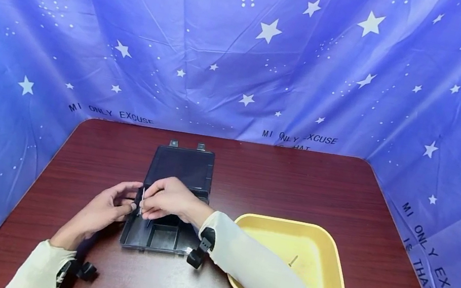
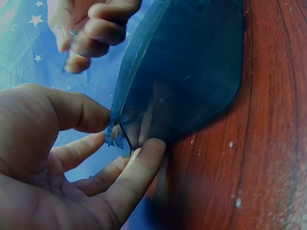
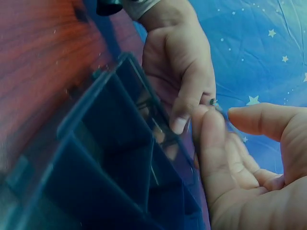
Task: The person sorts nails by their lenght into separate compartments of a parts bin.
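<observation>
A dark see-through plastic compartment box [image 1: 134, 236] lies on the table, its lid [image 1: 182, 166] folded back toward the far side. Along the box's left side, my left hand [image 1: 103, 208] pinches the wall between thumb and fingers; the left wrist view shows the fingertips [image 2: 152, 148] at a corner of the plastic. Above the box's left part, my right hand [image 1: 171, 200] pinches a thin metal screw [image 1: 143, 195] between thumb and fingers. Only an end of this screw [image 3: 213, 101] shows in the right wrist view. Dividers [image 3: 149, 177] split the box into several compartments.
To the right of the box stands a yellow plastic bin [image 1: 338, 281] with a screw [image 1: 293, 261] lying in it. My right forearm [image 1: 268, 269] passes over the bin's near left part. A blue star-patterned cloth [image 1: 244, 64] hangs around the wooden table [image 1: 297, 186].
</observation>
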Demonstrator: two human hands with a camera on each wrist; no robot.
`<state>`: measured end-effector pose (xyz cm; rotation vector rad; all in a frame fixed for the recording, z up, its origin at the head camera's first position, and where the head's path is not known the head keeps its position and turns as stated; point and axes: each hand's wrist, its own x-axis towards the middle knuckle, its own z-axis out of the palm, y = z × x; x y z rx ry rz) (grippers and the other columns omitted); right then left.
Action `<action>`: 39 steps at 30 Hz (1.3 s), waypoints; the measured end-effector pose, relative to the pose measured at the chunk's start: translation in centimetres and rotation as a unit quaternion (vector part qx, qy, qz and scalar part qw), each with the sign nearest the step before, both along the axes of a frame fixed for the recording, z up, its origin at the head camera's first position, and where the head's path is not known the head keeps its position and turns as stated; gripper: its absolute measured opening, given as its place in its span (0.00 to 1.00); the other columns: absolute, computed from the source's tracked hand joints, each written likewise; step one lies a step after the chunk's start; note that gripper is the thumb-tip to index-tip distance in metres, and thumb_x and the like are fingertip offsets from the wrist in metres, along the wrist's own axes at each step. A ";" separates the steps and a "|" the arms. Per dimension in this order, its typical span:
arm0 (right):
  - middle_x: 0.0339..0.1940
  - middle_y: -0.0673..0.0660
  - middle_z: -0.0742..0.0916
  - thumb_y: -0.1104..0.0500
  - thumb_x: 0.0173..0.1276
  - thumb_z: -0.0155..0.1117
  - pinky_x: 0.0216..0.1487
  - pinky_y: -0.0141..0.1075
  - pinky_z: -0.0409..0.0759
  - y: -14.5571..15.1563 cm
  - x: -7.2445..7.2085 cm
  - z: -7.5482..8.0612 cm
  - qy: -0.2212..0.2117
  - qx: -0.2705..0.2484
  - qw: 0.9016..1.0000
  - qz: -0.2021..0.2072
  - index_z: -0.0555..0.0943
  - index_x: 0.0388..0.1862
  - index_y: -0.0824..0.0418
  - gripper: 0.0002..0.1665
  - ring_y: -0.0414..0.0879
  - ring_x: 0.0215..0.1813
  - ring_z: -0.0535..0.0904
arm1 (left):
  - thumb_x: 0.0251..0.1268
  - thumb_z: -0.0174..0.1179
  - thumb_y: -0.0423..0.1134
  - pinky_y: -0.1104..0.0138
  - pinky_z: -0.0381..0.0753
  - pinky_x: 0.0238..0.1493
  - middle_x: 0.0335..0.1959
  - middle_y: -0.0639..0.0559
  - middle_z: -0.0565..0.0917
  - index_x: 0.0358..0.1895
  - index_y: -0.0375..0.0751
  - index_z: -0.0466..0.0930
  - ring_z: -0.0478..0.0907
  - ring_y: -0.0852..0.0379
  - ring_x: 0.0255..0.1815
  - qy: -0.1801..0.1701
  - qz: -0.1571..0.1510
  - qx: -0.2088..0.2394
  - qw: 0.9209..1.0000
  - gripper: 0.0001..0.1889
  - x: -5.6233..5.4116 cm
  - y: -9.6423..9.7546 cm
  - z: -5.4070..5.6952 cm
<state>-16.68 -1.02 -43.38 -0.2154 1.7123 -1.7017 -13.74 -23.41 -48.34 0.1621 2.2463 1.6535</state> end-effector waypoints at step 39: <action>0.45 0.74 0.89 0.69 0.69 0.71 0.48 0.47 0.91 16.6 0.4 7.8 0.093 0.021 0.994 -0.053 0.79 0.54 0.73 0.17 0.52 0.39 0.91 | 0.75 0.60 0.28 0.65 0.85 0.36 0.69 0.28 0.72 0.79 0.39 0.64 0.80 0.58 0.52 0.002 0.009 -0.017 1.000 0.32 -0.1 0.4 0.2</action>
